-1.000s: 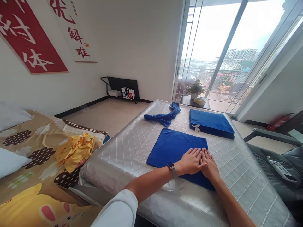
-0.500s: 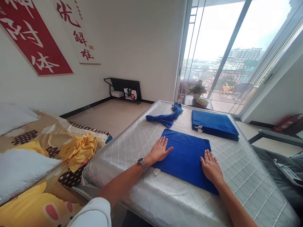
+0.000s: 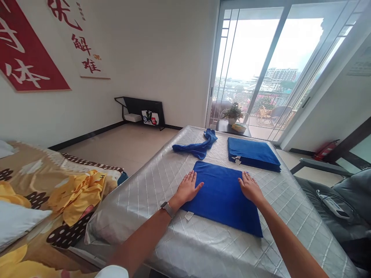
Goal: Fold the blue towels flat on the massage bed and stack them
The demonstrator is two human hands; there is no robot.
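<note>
Two bare hands, ours, lie palm down with the fingers straight and unclenched. Our left hand (image 3: 187,190), a watch (image 3: 165,205) on its wrist, rests across the left edge of a blue cloth (image 3: 222,200); our right hand (image 3: 251,188) rests over the right edge, near the far corner. We have that cloth lying flat on a silver quilted mattress (image 3: 145,189), a white tag (image 3: 189,215) showing at its near left side. Beyond it we see a crumpled cloth (image 3: 199,148) on the left and a neat stack of blue cloths (image 3: 253,150) on the right. Farther off, a potted plant (image 3: 232,113) stands before the sliding glass door (image 3: 274,42).
</note>
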